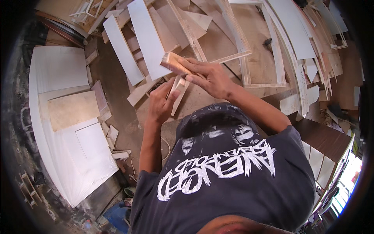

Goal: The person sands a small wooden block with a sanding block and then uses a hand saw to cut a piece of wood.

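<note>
My right hand (208, 80) grips a short wooden block (171, 61) with a reddish-brown lower face, thumb beneath and fingers along its side. The block lies across the upper end of a narrow pale wooden piece (177, 99), which my left hand (161, 99) holds upright at a slant in front of my dark printed T-shirt. Whether the block touches that end or is just over it I cannot tell.
White boards (142, 39) and wooden frames (247, 68) lie ahead among scraps. A plywood sheet (72, 110) rests on large white panels (58, 66) at left. Stacked boards (304, 35) line the right, with dark brown panels (323, 134) beside me.
</note>
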A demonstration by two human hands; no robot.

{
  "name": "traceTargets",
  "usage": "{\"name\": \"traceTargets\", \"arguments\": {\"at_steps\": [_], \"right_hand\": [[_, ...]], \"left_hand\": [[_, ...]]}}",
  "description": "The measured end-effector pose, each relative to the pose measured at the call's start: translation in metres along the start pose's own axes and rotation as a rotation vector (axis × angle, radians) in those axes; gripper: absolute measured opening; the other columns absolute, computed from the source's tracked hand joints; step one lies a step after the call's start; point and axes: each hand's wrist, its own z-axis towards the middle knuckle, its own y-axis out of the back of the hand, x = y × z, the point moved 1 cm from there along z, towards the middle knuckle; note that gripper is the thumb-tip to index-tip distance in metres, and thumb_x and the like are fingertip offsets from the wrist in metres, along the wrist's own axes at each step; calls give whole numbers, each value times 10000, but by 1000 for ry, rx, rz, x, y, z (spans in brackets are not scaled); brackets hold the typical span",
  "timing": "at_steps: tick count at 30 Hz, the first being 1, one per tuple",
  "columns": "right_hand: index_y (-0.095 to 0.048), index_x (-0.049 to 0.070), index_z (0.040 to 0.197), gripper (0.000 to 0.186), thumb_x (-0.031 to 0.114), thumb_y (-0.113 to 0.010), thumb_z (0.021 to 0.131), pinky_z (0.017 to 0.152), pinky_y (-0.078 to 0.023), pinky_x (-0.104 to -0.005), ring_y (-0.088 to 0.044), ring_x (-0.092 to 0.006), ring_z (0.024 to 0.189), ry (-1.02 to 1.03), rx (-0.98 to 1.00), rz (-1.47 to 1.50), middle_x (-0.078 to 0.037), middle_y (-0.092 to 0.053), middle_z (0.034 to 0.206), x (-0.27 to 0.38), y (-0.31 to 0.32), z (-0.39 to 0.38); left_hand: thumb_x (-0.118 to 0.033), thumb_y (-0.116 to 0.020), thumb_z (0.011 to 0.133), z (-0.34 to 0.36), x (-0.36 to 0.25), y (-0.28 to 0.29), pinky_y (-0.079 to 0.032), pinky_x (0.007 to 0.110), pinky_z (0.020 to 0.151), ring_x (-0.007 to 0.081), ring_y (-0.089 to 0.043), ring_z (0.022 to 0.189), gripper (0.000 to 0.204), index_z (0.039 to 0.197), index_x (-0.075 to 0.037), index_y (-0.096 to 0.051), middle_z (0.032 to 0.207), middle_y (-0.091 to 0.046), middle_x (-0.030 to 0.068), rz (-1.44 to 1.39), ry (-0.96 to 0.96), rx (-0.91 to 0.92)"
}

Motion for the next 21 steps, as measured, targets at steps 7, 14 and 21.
{"name": "traceTargets", "arguments": {"at_steps": [7, 14, 21], "right_hand": [[-553, 102, 1546, 583, 368, -672, 1042, 1065, -536, -399, -679, -366, 1280, -8, -5, -301, -257, -605, 1489, -28, 21, 14], [-505, 43, 1588, 578, 261, -637, 1069, 1114, -431, -308, -578, -141, 1279, -201, -288, 210, -72, -643, 1465, -17, 37, -18], [-495, 26, 1593, 586, 255, -629, 1070, 1006, -468, -290, -585, -111, 1058, -242, -397, 317, -48, -681, 1265, -18, 35, -47]], "left_hand": [[-600, -525, 1049, 5, -7, 5, -539, 400, 817, 327, -704, 927, 714, 1328, 37, -684, 1030, -724, 211, -46, -50, -24], [-713, -398, 1055, 4, -15, -7, -517, 340, 753, 178, -658, 825, 889, 1292, 93, -688, 970, -732, 125, -132, -152, -186], [-701, -377, 1063, 15, -35, -20, -530, 368, 801, 223, -679, 850, 892, 1261, 115, -679, 1025, -734, 147, -190, -241, -137]]}}
